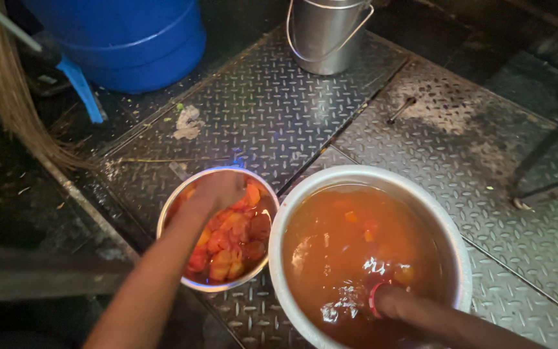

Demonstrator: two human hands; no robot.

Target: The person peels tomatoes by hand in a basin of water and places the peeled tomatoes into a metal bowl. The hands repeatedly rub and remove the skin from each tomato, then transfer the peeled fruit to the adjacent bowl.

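My left hand (217, 189) is down in a small steel bowl (177, 197) full of red and orange vegetable chunks (230, 242); whether its fingers are closed on any pieces I cannot tell. My right forearm reaches into a large steel basin (461, 253) of murky orange-brown water (343, 239), where a few orange pieces float. The right hand is under the water near a red bangle (374, 298), so its fingers are hidden. Both vessels stand side by side on a checker-plate metal floor (272, 110).
A blue plastic drum (130, 39) stands at the back left, with a straw broom (1, 84) and a blue handle (82, 87) beside it. A steel pail with a wire handle (326, 33) is at the back centre. Scraps (187, 123) lie on the floor.
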